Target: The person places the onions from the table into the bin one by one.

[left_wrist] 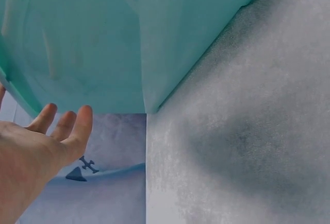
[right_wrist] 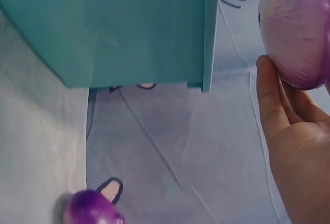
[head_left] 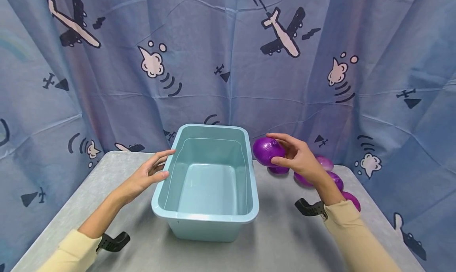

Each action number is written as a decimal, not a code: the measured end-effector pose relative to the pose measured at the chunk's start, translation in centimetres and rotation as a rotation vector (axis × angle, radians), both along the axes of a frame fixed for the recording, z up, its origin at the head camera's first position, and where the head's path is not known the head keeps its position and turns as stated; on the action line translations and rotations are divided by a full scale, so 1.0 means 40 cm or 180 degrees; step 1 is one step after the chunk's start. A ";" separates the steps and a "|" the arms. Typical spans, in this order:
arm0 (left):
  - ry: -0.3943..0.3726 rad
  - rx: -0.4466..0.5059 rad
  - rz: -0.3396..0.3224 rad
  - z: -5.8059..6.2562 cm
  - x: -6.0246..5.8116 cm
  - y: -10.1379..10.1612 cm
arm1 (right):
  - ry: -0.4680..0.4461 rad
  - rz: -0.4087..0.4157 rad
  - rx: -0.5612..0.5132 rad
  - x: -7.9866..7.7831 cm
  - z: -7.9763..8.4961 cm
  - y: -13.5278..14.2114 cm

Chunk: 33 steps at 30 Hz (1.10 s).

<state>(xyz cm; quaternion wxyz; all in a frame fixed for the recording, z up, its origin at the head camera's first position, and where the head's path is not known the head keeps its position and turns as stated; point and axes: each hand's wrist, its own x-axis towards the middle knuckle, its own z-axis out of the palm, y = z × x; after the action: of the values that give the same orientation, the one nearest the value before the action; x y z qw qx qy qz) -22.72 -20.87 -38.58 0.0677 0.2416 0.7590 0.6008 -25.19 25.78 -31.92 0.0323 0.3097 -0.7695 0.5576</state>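
The right hand [head_left: 298,156] holds a purple ball [head_left: 265,151] beside a teal tub [head_left: 204,229]

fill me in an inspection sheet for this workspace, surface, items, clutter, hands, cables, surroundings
Surface: pale grey mottled table, with shadows near the tub.
Job's things: pale blue-green rectangular plastic tub, upright; one round glossy purple onion, held up beside the tub's right rim; at least five more purple onions on the table to the right, some partly hidden.
Clutter: nothing seen.
Left hand: fingers extended at the tub's left rim.
Right hand: grips the raised onion between thumb and fingers.
Cables: nothing seen.
Surroundings: blue fabric curtain printed with planes and clouds, behind and at both sides; cream sleeves, black wristbands.
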 end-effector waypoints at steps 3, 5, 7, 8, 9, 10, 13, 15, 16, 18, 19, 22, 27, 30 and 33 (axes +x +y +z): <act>-0.0005 0.0007 -0.0007 -0.002 0.001 -0.001 | -0.0011 0.0111 -0.0043 -0.001 0.006 -0.025; -0.0002 0.0012 -0.0017 -0.002 0.001 -0.001 | -0.0017 0.0163 -0.0064 -0.001 0.008 -0.041; 0.0000 0.0020 -0.0029 -0.003 0.001 -0.001 | -0.0064 0.0231 -0.0087 -0.002 0.007 -0.057; 0.0001 0.0027 -0.0035 -0.004 0.000 -0.001 | -0.0088 0.0266 -0.0093 -0.003 0.006 -0.064; 0.0002 0.0033 -0.0038 -0.004 0.000 -0.001 | -0.0109 0.0312 -0.0109 -0.004 0.005 -0.072; 0.0003 0.0040 -0.0040 -0.004 0.000 -0.001 | -0.0118 0.0371 -0.0122 -0.005 0.004 -0.079; 0.0004 0.0049 -0.0040 -0.005 0.001 0.000 | -0.0120 0.0553 -0.0183 -0.011 -0.001 -0.097; 0.0004 0.0054 -0.0043 -0.005 0.002 0.001 | -0.0099 0.0663 -0.0235 -0.014 -0.003 -0.108; 0.0007 0.0059 -0.0048 -0.005 0.002 0.001 | -0.0080 0.0697 -0.0243 -0.016 -0.005 -0.112; 0.0010 0.0064 -0.0053 -0.005 0.002 0.002 | -0.0062 0.0744 -0.0245 -0.018 -0.007 -0.119; 0.0012 0.0072 -0.0060 -0.006 0.002 0.002 | -0.0060 0.0761 -0.0237 -0.018 -0.010 -0.122; 0.0030 0.0087 -0.0083 -0.008 0.002 0.003 | -0.0066 0.0809 -0.0229 -0.019 -0.015 -0.127; 0.0055 0.0115 -0.0120 -0.010 0.000 0.005 | -0.0032 0.0806 -0.0299 -0.016 -0.020 -0.117; 0.0057 0.0117 -0.0116 -0.009 -0.001 0.005 | 0.0011 0.0699 -0.0278 -0.014 -0.023 -0.101; 0.0059 0.0118 -0.0102 -0.009 -0.001 0.005 | 0.0044 0.0525 -0.0201 -0.011 -0.028 -0.079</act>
<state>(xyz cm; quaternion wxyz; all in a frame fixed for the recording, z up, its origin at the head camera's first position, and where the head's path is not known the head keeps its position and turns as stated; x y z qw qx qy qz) -22.78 -20.67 -38.93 0.0657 0.2605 0.7444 0.6113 -25.63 22.63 -33.04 0.0013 0.3748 -0.7231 0.5802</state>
